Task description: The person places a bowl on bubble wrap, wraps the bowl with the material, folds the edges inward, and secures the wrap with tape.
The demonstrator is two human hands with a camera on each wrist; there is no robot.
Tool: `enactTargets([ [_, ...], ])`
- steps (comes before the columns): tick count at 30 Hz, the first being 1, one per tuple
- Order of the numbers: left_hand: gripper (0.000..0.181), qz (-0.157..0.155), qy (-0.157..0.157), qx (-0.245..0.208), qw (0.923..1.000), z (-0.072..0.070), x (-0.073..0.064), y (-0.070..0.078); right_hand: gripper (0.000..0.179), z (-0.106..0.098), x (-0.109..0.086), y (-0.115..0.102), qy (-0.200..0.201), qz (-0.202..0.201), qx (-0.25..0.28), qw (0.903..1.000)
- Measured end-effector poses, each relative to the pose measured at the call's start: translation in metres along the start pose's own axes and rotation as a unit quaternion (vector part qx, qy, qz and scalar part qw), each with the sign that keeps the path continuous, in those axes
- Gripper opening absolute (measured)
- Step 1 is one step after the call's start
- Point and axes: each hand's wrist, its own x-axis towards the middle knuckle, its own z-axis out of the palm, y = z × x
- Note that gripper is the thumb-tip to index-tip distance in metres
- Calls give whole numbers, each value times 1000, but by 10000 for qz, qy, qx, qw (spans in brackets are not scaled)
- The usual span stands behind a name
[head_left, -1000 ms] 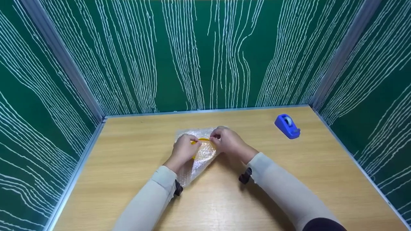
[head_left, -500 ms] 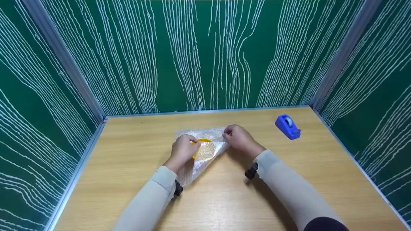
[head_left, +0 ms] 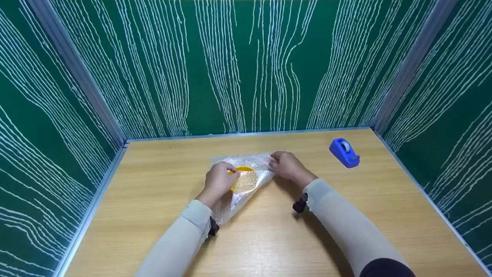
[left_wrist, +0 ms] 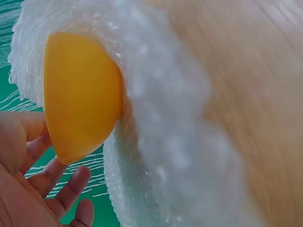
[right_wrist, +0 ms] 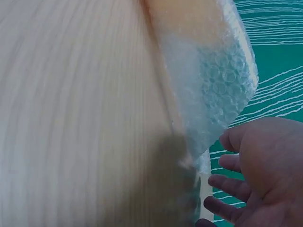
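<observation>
A person's left hand [head_left: 219,177] pinches the near-left rim of a round yellow bowl [left_wrist: 83,94], its thumb and index finger closed on the edge while the other fingers fan out below, as the bowl sits on a clear sheet of bubble wrap [head_left: 243,198] toward the far middle of a light wood-grain table [head_left: 134,192]. One flap of the wrap lies folded over the front and right of the bowl, leaving yellow showing along its far and left rim; the bowl's bare, curved outside fills much of the left wrist view. The right hand [head_left: 287,165] is at the far-right corner of the wrap, its thumb at the plastic's edge and its fingers spaced apart, with a gap between thumb and index finger in the right wrist view. Light grey sleeves [head_left: 346,227] cover both forearms, and a small black device [head_left: 300,204] shows under the right wrist. Well apart at the table's far right stands a blue plastic tape dispenser [head_left: 344,153] loaded with a pale roll. Green walls [head_left: 246,107] streaked with wavy white lines rise behind, framed at the corners by grey metal posts [head_left: 77,73].
</observation>
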Motion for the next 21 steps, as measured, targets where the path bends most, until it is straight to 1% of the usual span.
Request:
enactTargets([
  [4,15,-152,-36,-104,9998,0,0,0,56,0,2,1,-189,-19,-261,9995],
  [7,14,-262,-56,-199,9994,-1,-1,-1,57,0,3,1,-280,29,-306,9991],
  [10,15,-301,-77,-226,9993,-1,-2,-3,55,0,4,1,-336,52,-395,9986],
  [13,14,-242,-56,-208,9995,0,-2,-4,54,0,5,2,-371,42,-537,9979],
  [15,14,-69,10,-61,10000,0,-1,-4,54,1,5,3,-365,30,-626,9974],
  [18,14,96,90,128,9998,2,1,-5,52,1,5,4,-332,32,-673,9972],
  [20,15,124,102,202,9997,4,1,-4,51,1,4,5,-304,51,-667,9973],
  [21,14,47,78,136,9999,4,1,-4,50,1,4,5,-300,79,-643,9974],
])
